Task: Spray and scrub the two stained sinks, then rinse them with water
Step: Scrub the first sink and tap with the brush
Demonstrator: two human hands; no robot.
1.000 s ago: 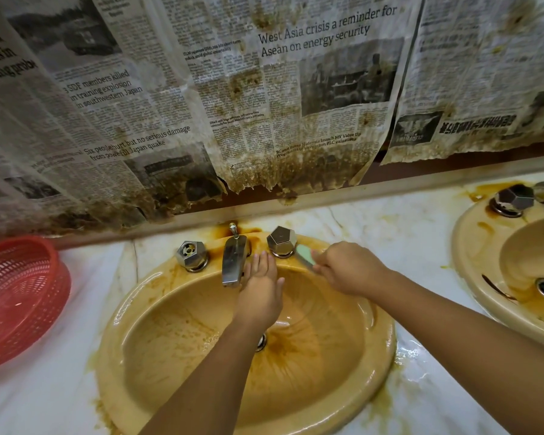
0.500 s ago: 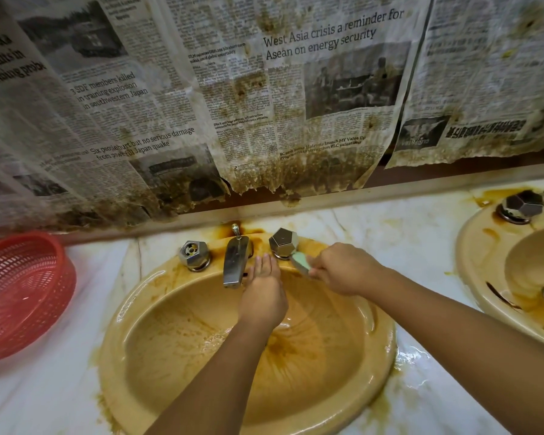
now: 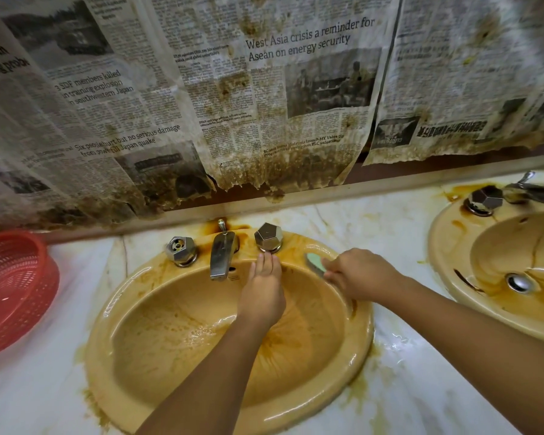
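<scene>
A tan oval sink (image 3: 157, 337) with brown stains and water in its bowl fills the middle of the view. My left hand (image 3: 263, 293) lies flat with straight fingers on the back rim, just below the right tap knob (image 3: 268, 237). My right hand (image 3: 358, 277) grips a green scrub pad (image 3: 316, 261) and presses it on the rim to the right of that knob. The chrome spout (image 3: 222, 257) and the left tap knob (image 3: 181, 250) stand behind the bowl. A second stained sink (image 3: 446, 252) sits at the right edge.
A red mesh basket (image 3: 13, 290) stands on the white marble counter (image 3: 368, 224) at the left. Stained, torn newspaper sheets (image 3: 201, 105) hang on the wall behind both sinks. Brown puddles lie on the counter around the near sink's right rim.
My right hand slid the scrub pad to the right along the back rim, away from the right knob. My left hand shifted slightly right, toward that knob.
</scene>
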